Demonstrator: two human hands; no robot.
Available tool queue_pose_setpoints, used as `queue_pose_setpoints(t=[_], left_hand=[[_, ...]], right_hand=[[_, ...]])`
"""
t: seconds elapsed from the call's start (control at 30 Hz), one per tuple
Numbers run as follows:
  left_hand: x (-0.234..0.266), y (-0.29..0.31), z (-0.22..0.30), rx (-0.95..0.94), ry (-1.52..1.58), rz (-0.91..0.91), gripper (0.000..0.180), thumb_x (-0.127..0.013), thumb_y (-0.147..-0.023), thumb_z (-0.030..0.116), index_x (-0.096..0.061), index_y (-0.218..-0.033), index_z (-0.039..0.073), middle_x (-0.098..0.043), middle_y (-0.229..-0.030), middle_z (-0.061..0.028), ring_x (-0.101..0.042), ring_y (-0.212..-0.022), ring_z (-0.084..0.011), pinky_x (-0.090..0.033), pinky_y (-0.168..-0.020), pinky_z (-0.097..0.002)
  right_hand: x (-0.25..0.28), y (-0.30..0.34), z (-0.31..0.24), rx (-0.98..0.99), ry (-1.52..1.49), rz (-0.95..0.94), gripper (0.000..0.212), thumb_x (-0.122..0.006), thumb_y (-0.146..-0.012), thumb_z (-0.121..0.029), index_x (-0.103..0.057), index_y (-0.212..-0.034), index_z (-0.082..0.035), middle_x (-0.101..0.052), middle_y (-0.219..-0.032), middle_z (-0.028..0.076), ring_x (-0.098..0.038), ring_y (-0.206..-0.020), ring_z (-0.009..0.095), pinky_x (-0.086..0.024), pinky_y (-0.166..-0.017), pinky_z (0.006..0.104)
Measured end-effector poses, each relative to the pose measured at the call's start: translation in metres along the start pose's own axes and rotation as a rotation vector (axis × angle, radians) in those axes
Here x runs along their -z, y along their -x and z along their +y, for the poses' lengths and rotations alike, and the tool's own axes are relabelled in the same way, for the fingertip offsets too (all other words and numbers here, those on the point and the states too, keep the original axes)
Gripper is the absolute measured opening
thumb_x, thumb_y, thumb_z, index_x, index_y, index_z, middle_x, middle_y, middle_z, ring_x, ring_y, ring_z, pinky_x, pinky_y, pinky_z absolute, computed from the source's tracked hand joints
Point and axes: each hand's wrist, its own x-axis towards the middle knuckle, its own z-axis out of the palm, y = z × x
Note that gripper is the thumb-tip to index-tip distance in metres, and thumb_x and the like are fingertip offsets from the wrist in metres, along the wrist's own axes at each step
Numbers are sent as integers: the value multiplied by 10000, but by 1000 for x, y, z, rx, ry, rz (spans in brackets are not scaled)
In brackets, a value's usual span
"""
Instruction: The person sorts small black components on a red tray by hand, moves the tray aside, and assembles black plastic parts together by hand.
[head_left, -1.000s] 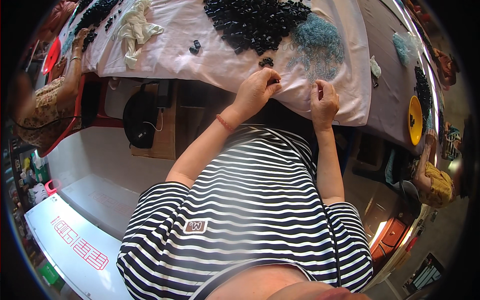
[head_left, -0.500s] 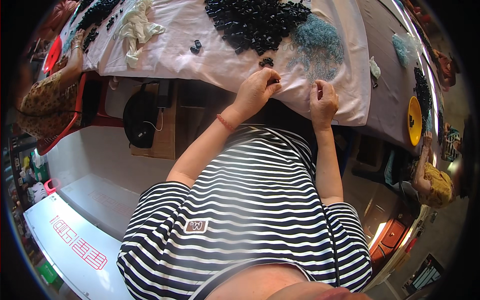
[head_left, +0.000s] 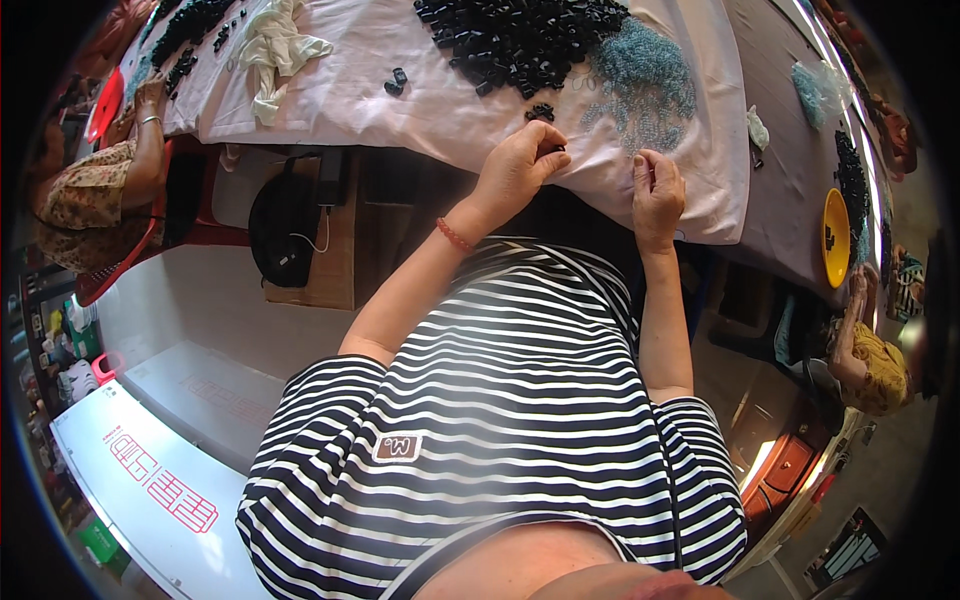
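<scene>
My left hand (head_left: pixel 515 172) is closed at the near table edge, its thumb and forefinger pinching a small black piece (head_left: pixel 557 149). The fingers hide most of that piece. To its right, my right hand (head_left: pixel 659 197) is closed with thumb and fingertips together, just below the heap of clear bluish small rings (head_left: pixel 647 75). What it holds, if anything, is too small to make out. Beyond my left hand lies a little cluster of dark pieces (head_left: pixel 540 112). A large heap of small black plastic pieces (head_left: pixel 520 42) spreads farther back on the pale cloth (head_left: pixel 370 115).
Two loose black pieces (head_left: pixel 396 82) and a crumpled white cloth (head_left: pixel 275 55) lie to the left. People sit at both sides; a yellow tray (head_left: pixel 835 240) is near the one at right, a red tray (head_left: pixel 104 105) at left. A clear bag (head_left: pixel 815 92) lies at back right.
Both hands stay near the table edge in closed poses; the right one has shifted slightly right. The view has moved a little. The person at left has moved an arm.
</scene>
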Motion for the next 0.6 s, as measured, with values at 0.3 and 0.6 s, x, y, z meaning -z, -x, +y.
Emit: queue_pose_setpoints(t=[0.3, 0.6], left_hand=[[-1, 8, 6, 319, 539, 7, 241, -710, -932, 125, -629, -1134, 20, -695, -985, -47, -657, -904, -114, -532, -817, -267], [-2, 17, 10, 396, 696, -130, 271, -714, -933, 154, -636, -1161, 30, -700, -1038, -37, -641, -927, -94, -518, -805, -252]], right_hand=[[5, -12, -43, -161, -394, -143, 162, -694, -934, -110, -703, -1070, -22, -708, -935, 71, -634, -819, 154, -499, -758, 293], [0, -13, -63, -134, -560, -291, 168, -668, -968, -109, -693, -1097, -5, -692, -920, 31, -615, -813, 81, -508, -733, 224]])
